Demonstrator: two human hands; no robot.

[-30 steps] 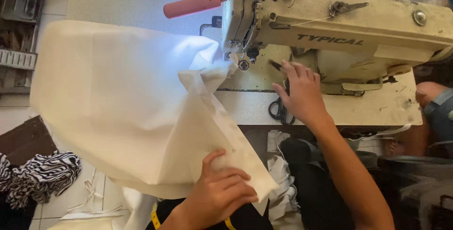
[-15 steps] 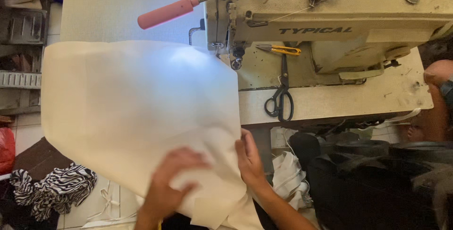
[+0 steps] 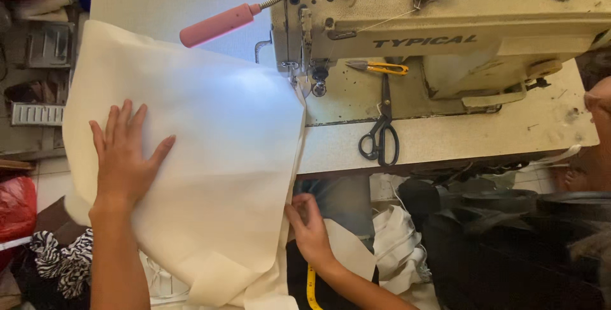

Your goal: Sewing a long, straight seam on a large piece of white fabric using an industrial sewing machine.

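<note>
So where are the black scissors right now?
The black scissors lie on the sewing table, right of the cream fabric, below the yellow thread snips by the machine's needle; neither hand touches them.

Cream fabric sheet [image 3: 203,157], plain, no print; washed near-white under the lamp glow close to the needle. Sewing machine [image 3: 458,36] beige-cream, dark lettering on the arm, grubby grey smudges on its bed. Lamp handle [image 3: 218,25] pink, on a silver flex neck. Scissors [image 3: 380,133] black. Snips [image 3: 377,67] yellow-handled, metal tips. Table [image 3: 484,133] pale speckled off-white, dark scuffs. Tape measure [image 3: 311,288] yellow with dark marks. Zebra-stripe cloth [image 3: 60,256], black and white, low left. Red bag [image 3: 16,207] beside it. Dark bundle [image 3: 509,253] black, lower right.
</note>
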